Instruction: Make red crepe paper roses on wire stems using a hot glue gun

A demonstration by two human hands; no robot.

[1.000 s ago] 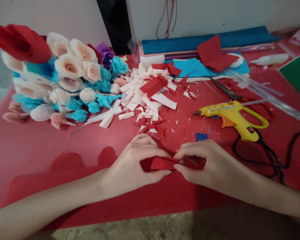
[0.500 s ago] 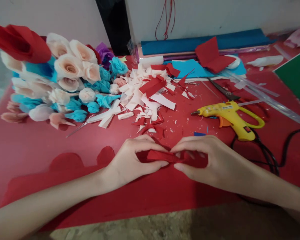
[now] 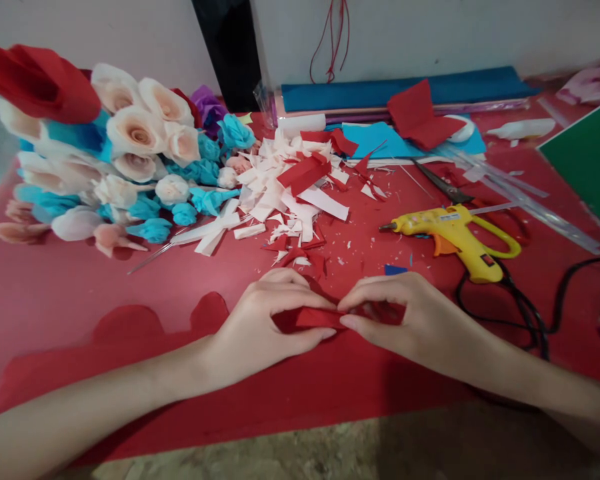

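Note:
Between my two hands is a small folded piece of red crepe paper [image 3: 316,318], low over the table's front part. My left hand [image 3: 275,312] pinches it between thumb and fingers from the left. From the right, my right hand [image 3: 387,312] has thumb and fingertips closed on its other end. The fingertips of both hands nearly meet. Left of my left hand lie red paper pieces with rounded edges [image 3: 130,325], close in colour to the table. Scraps of white and red paper [image 3: 300,177] are heaped beyond my hands.
Many paper flowers [image 3: 139,133] crowd the back left of the red table [image 3: 175,280]. To the right lie a yellow glue gun [image 3: 455,233] with a black cable [image 3: 530,320], scissors [image 3: 443,183], clear glue sticks [image 3: 535,200] and a green board [image 3: 590,160]. Blue paper [image 3: 405,90] lies along the wall.
My right thumb and fingertips have drawn together and moved slightly left, closing on the red paper's end. My left hand keeps its pinch. The whole view has shifted slightly.

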